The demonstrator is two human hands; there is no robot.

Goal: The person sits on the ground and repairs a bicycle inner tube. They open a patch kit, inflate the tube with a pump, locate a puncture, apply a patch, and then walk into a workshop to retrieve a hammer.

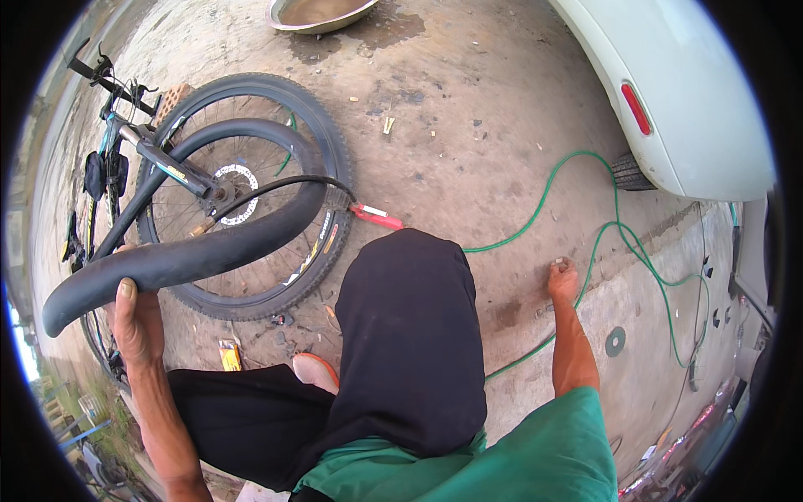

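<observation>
A swollen black inner tube (201, 251) lies across the front wheel (288, 92) of a bicycle that rests on its side. Around the tube's near-left part my left hand (138, 322) is closed, thumb on top. A black air hose (284, 179) with a brass end (201, 227) runs over the tube from a red inflator handle (378, 217), partly behind my knee. The brass end meets the tube's inner edge; whether it is fixed there I cannot tell. Out to the right, over the concrete, my right hand (562, 278) is closed, fingertips pinched; anything in them is too small to name.
A green hose (548, 197) loops over the ground to the right. A white car (669, 92) stands at the far right. At the top is a metal basin (322, 17) of murky water. A small yellow box (230, 355) lies by my shoe (315, 371).
</observation>
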